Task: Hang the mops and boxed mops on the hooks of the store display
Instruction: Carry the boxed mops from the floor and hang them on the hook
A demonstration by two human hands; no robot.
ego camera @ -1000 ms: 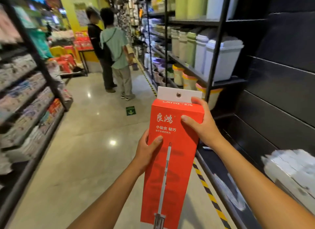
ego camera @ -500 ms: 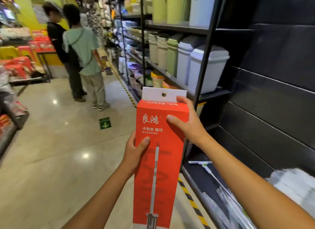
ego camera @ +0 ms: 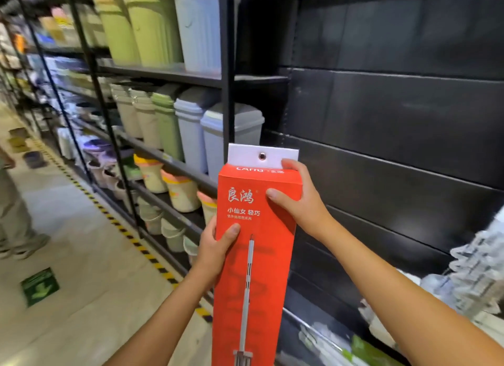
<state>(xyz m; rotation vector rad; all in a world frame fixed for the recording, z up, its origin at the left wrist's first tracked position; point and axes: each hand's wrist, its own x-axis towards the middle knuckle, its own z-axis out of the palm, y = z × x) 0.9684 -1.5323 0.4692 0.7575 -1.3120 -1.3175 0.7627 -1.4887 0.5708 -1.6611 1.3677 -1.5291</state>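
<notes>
Gripping tall, stiff, probably light red mop box [ego camera: 253, 259]: left hand [ego camera: 215, 247] mid-edge, right hand [ego camera: 297, 199] near top corner.

Black metal shelves [ego camera: 166, 75] are carrying rows of lidded plastic bins [ego camera: 191, 131] and small pots [ego camera: 181, 191], all standing above a pale floor [ego camera: 81, 256] bearing a green arrow sticker [ego camera: 40, 286].

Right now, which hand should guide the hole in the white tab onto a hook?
Probably right hand: it grips the tall red cardboard box beside the white tab; left hand holds lower.
</notes>
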